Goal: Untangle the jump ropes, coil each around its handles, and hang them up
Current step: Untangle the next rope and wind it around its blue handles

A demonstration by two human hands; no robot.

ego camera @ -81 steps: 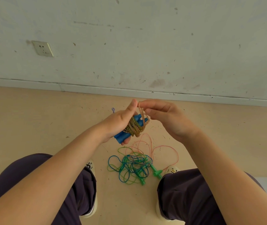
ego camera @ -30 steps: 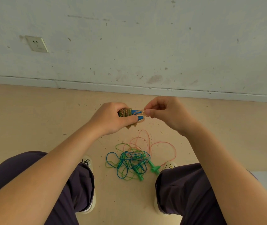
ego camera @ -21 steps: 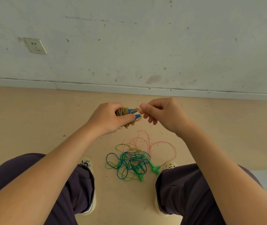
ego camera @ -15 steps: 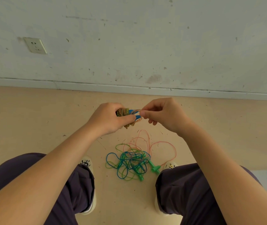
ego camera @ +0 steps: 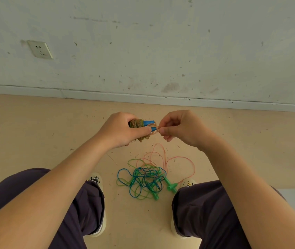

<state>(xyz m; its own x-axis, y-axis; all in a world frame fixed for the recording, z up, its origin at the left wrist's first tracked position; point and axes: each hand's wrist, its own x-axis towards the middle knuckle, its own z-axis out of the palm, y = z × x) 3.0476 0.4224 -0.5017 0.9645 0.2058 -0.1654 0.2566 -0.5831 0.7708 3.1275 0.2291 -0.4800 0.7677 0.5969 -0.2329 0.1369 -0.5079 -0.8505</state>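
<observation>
At nine o'clock my left hand (ego camera: 123, 131) stays clamped around the coiled rope (ego camera: 139, 126) and its blue handles (ego camera: 149, 122), turned flat since a few seconds ago. Toward three o'clock, my right hand (ego camera: 179, 129) has closed in and now pinches the rope's last loop at the handle tips; I judge this coil nearly secured. At six o'clock the tangled ropes (ego camera: 146, 178) lie untouched on the floor (ego camera: 35, 132).

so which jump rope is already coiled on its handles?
The glittery gold rope with blue handles, gripped by the left hand while the right hand pinches its end. The blue, green and pink ropes lie tangled on the floor.
</observation>
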